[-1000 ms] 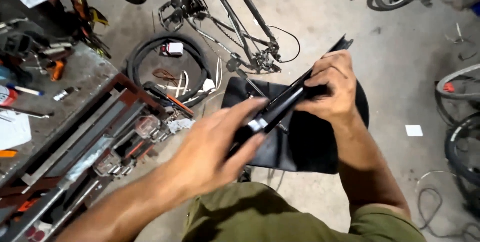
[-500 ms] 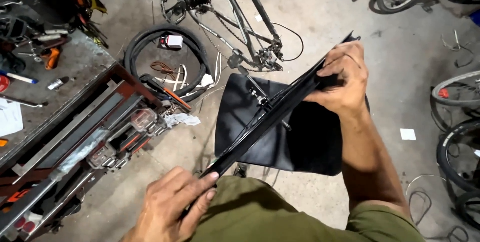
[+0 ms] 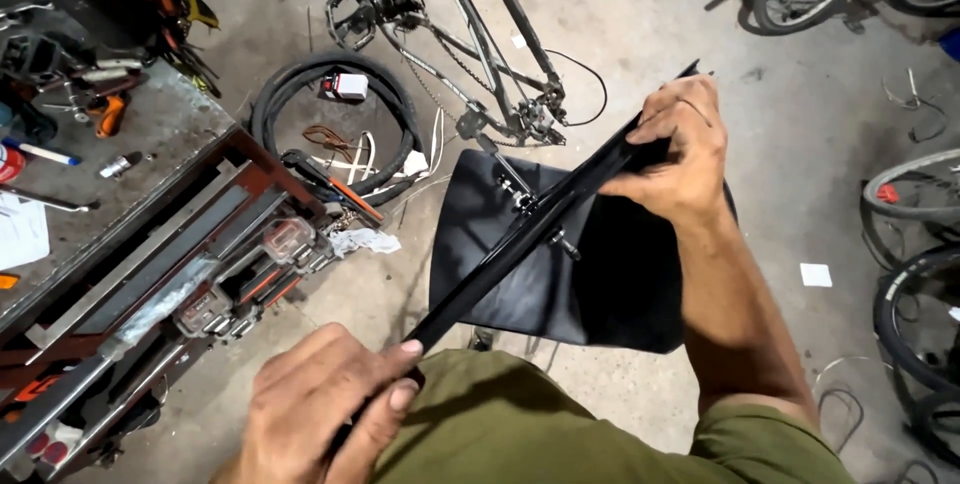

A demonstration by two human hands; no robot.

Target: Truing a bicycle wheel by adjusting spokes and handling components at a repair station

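Black strip (image 3: 520, 244) over bicycle frame (image 3: 470, 34), black sheet (image 3: 610, 284).

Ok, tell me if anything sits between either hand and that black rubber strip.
Nothing visible does. The left hand grips the near end of the black rubber strip, and the right hand pinches the far end directly.

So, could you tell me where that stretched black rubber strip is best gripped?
Probably at its two ends, as now: the left hand pinches the near end and the right hand the far one, thumbs over the top. The strip is long, flat and limp, pulled into a taut diagonal, so a hold at mid-length would likely let it sag. Coming from the sides also keeps fingers off the bike behind.
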